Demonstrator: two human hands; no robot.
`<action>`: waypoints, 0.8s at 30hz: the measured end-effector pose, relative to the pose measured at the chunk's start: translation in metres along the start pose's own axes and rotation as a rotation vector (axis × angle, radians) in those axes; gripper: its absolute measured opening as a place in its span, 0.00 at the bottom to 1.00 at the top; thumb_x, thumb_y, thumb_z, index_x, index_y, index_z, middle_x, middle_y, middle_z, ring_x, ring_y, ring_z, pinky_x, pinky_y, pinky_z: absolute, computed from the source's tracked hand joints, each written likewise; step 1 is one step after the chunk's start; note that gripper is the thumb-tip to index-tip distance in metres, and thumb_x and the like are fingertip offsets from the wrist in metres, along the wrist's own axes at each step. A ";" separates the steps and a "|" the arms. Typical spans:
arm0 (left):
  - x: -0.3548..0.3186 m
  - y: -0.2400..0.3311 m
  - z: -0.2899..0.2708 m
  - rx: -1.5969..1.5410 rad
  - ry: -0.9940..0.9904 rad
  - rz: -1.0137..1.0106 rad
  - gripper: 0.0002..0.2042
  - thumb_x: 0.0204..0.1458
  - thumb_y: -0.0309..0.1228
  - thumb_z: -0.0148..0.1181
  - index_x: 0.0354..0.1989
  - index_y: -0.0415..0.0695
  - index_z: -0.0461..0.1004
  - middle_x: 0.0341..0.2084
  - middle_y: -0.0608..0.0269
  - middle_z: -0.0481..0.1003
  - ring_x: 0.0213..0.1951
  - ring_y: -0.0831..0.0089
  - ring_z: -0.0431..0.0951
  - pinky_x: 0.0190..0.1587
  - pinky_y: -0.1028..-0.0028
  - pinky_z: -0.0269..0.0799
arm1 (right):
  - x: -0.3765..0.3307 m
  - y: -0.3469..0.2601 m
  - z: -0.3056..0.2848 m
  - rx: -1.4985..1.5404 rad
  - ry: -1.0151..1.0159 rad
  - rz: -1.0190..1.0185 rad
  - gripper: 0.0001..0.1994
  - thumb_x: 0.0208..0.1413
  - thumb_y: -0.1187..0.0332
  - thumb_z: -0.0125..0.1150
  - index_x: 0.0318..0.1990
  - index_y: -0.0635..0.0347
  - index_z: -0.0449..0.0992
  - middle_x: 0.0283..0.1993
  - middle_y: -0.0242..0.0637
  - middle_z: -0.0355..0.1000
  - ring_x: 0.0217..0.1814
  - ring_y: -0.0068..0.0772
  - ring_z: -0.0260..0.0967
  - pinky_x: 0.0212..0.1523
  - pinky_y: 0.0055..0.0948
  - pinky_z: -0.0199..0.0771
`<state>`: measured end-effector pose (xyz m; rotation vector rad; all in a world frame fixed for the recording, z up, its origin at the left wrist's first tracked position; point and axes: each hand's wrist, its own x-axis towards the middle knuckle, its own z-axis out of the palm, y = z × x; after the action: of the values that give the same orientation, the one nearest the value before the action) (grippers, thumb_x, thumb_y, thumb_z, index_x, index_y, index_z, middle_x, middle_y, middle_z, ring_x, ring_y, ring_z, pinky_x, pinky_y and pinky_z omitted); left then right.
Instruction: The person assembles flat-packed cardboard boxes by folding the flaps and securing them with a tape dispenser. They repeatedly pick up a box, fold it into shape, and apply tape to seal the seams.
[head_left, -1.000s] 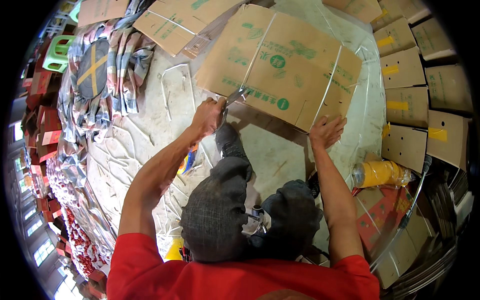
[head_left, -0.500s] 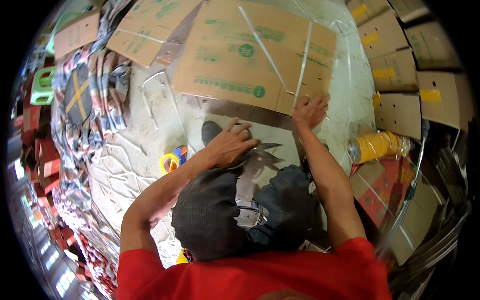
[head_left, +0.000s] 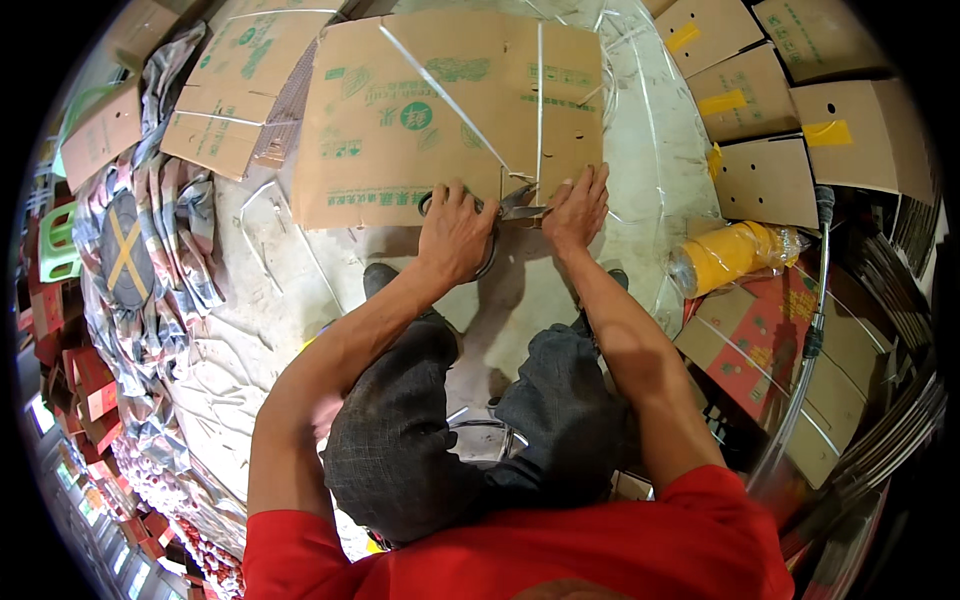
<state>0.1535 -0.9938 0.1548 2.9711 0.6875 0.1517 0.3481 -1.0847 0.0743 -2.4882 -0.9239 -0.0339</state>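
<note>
At the far centre lies a cardboard bundle (head_left: 445, 150), probably stiff, best taken by its edges; the left hand (head_left: 456, 236) curls its fingers around scissors (head_left: 514, 208), the right hand (head_left: 575, 210) rests near-straight fingers on the near-right corner.

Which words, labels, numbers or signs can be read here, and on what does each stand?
Large flat cardboard: green print, partly legible, not copied here; also a round green sign.
Upper-left cardboard: green print, mostly too small to read.
Upper-right box: green print, too small.
Red-and-brown cardboard, right: marks too small.
</note>
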 end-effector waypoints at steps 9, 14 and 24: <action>0.003 0.010 0.004 0.064 -0.057 -0.034 0.07 0.53 0.32 0.59 0.38 0.46 0.74 0.28 0.49 0.80 0.41 0.54 0.75 0.48 0.56 0.63 | 0.006 0.014 -0.013 0.100 -0.092 -0.046 0.24 0.68 0.67 0.47 0.69 0.66 0.67 0.79 0.54 0.53 0.72 0.63 0.61 0.70 0.51 0.63; 0.018 0.018 0.010 0.103 -0.102 -0.020 0.08 0.53 0.32 0.59 0.39 0.45 0.74 0.29 0.47 0.81 0.40 0.54 0.76 0.48 0.56 0.63 | 0.004 0.016 -0.009 0.094 -0.015 -0.075 0.23 0.68 0.69 0.46 0.67 0.67 0.67 0.79 0.54 0.55 0.72 0.63 0.61 0.70 0.51 0.63; 0.067 0.037 0.017 -0.169 -0.069 0.054 0.16 0.56 0.36 0.62 0.50 0.44 0.74 0.31 0.52 0.81 0.43 0.51 0.79 0.48 0.53 0.68 | -0.001 0.026 -0.001 0.229 0.080 -0.136 0.25 0.63 0.69 0.52 0.66 0.68 0.64 0.75 0.57 0.59 0.70 0.64 0.62 0.68 0.52 0.63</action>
<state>0.2311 -0.9980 0.1473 2.8200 0.5576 0.1046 0.3642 -1.1029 0.0641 -2.1968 -1.0021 -0.0677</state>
